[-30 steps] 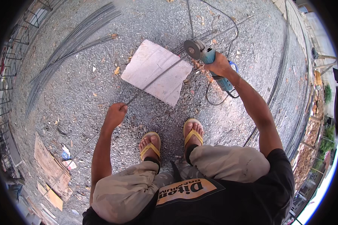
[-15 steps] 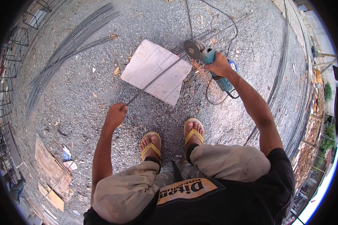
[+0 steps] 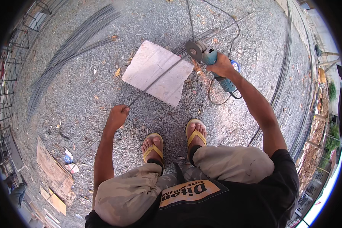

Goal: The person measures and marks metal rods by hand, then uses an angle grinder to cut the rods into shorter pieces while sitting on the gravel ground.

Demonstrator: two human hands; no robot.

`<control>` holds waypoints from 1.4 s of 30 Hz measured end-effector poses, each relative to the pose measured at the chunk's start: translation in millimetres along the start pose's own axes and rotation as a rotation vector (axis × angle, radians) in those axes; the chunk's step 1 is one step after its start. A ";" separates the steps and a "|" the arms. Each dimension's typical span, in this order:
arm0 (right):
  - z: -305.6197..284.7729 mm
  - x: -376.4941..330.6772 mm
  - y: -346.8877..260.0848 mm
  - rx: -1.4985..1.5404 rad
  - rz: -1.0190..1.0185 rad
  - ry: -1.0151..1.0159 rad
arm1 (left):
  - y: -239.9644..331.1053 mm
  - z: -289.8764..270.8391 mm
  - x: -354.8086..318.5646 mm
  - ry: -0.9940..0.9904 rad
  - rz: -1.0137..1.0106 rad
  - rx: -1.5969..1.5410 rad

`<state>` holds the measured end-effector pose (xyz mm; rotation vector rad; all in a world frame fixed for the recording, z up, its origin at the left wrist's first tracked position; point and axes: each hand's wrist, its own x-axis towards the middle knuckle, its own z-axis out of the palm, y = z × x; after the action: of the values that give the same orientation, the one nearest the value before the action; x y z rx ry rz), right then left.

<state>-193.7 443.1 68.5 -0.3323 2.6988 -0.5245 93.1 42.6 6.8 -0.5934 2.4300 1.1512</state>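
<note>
I squat on gravel with my feet in yellow sandals. My left hand [image 3: 117,115] is closed around a thin steel rod [image 3: 155,79] that runs diagonally up across a pale concrete slab [image 3: 150,64]. My right hand [image 3: 221,65] grips a blue angle grinder [image 3: 209,57]. Its disc [image 3: 193,50] hovers at the slab's far right corner, close to the rod's far end. The grinder's black cord [image 3: 231,30] loops away over the gravel behind it.
A bundle of long steel bars [image 3: 70,49] lies to the upper left. More bars [image 3: 283,76] curve along the right side. Wooden boards and scraps [image 3: 51,174] lie at the lower left. Metal frames [image 3: 11,60] line the left edge.
The grinder disc has shifted slightly left and lower toward the slab's corner. My left hand stays on the rod.
</note>
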 end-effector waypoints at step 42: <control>1.5 -4.9 -9.2 -0.036 0.016 0.037 | -26.6 1.7 6.0 -0.047 0.011 -0.087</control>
<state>-187.2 435.8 72.4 -0.3140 2.7475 -0.4828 102.2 27.5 -14.0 -0.5726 2.3561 1.2671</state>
